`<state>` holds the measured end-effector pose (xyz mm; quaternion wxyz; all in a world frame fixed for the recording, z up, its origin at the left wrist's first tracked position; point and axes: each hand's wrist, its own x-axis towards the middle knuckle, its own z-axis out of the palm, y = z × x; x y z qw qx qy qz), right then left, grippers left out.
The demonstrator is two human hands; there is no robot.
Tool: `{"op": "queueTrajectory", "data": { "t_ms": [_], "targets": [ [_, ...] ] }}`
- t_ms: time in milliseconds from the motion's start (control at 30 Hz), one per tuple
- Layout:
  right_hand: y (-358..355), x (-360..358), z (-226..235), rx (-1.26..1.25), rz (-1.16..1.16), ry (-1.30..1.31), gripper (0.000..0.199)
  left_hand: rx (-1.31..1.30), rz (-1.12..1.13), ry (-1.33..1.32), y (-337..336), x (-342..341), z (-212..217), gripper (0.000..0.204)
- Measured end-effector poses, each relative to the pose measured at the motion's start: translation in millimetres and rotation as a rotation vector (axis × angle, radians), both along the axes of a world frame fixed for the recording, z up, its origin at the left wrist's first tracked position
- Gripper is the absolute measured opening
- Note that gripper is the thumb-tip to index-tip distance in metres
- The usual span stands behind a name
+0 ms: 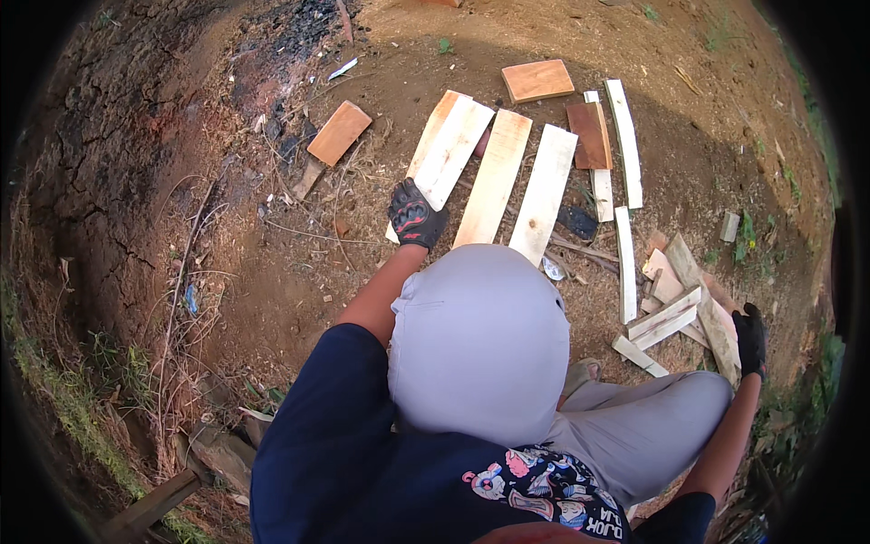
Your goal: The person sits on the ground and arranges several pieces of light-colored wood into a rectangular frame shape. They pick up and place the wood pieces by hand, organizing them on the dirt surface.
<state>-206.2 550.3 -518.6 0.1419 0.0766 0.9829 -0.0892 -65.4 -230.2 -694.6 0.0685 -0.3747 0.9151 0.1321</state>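
My left hand (418, 216), in a black glove with red marks, is closed at the near end of a pale wooden plank (459, 150). That plank overlaps a yellower plank (439, 122) beneath it. Two more pale planks, a middle one (497, 172) and a right one (547, 190), lie side by side just right of it, their near ends hidden by my raised knee. Far to the right, my right hand (751, 342), also gloved in black, hangs beside a weathered board (707, 299) in a heap of scraps; how its fingers lie is unclear.
Reddish-brown blocks lie on the dirt: one at left (340, 133), one at the back (537, 81), one darker (590, 136) across a narrow strip. Thin pale strips (625, 145) stand right of the planks. Short offcuts (666, 317) pile near my right knee. Dry twigs (186, 263) lie left.
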Motion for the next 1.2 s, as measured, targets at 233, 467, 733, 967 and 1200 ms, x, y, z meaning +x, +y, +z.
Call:
{"op": "queueTrajectory", "data": {
  "t_ms": [233, 467, 733, 967, 1200],
  "targets": [
    [143.0, 19.6, -36.7, -0.776, -0.525, 0.146, 0.039, 0.210, -0.115, 0.128, -38.9, 2.5, 20.5, 0.087],
    [39.7, 34.0, 1.4, -0.728, -0.608, -0.106, 0.037, 0.165, 0.154, 0.197, -89.6, 2.8, 31.5, 0.081],
    [13.2, 46.8, 19.0, -0.759, -0.649, 0.028, 0.037, 0.161, 0.140, 0.274, -131.8, 2.8, 6.0, 0.078],
    [9.3, 47.1, 41.1, -0.800, -0.563, -0.015, 0.040, 0.150, 0.137, 0.260, -158.0, 10.6, -28.5, 0.097],
    [-0.6, 77.3, 84.2, -0.854, -0.568, -0.068, 0.042, 0.672, 0.031, 0.650, -119.1, -63.4, 126.4, 0.067]
  ]
}}
